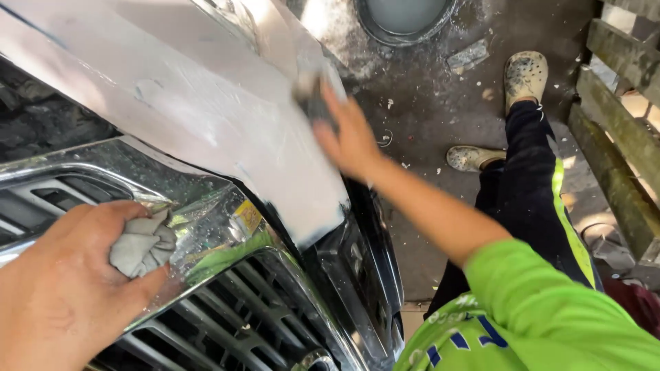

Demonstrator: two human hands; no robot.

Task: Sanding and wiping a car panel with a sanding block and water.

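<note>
The left hand (65, 275) was closed around a crumpled grey rag (143, 244), which was bunched in the palm and pressed against the chrome grille surround (206, 220) at the near left, seemingly so that the body could be steadied against the car while the cloth was kept within reach. The right hand (347, 137) was stretched out to the far side of the panel and was blurred by motion; a dark sanding pad (313, 103) appeared to be pinned under the fingers and held flat on the surface, though the grip itself could not be told clearly. The pad was laid on the pale grey filler patch (227, 117) spread over the bonnet edge, presumably so that the patch could be rubbed level. Below the patch, the dark grille slats (240, 323) were seen, and a small yellow sticker (247, 215) was fixed to the chrome just right of the rag. Further right, the green sleeve (536, 302) and dark trousers with a green stripe (529, 185) were visible above the dusty concrete floor (426, 96). Counted: two hands, one rag, one pad, one sticker, two speckled shoes (526, 72), one round basin (404, 17) at the far edge, and wooden slats (619, 124) at the right
</note>
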